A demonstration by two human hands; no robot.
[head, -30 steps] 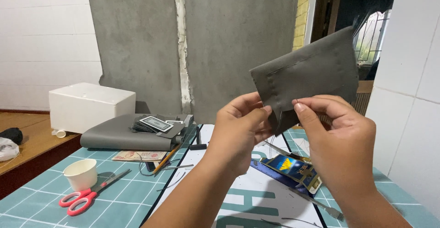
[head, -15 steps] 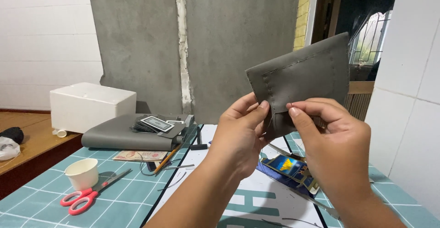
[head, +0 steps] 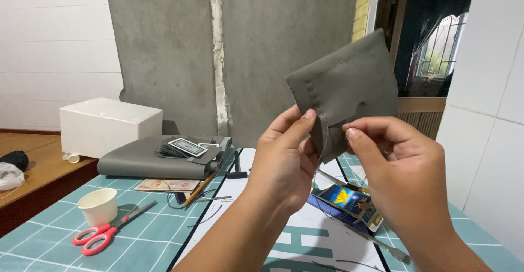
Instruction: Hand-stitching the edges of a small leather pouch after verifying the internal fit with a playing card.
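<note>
Far left of the left hand, red-handled scissors lie on the teal tiled table beside a small white paper cup. The left hand pinches the lower edge of a stitched grey leather piece, held up above the table. Just right, the right hand grips the same edge, fingertips closed.

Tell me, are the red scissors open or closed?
Closed. The red scissors lie flat on the table beside the paper cup, blades together in one line and the two handle loops touching.
</note>
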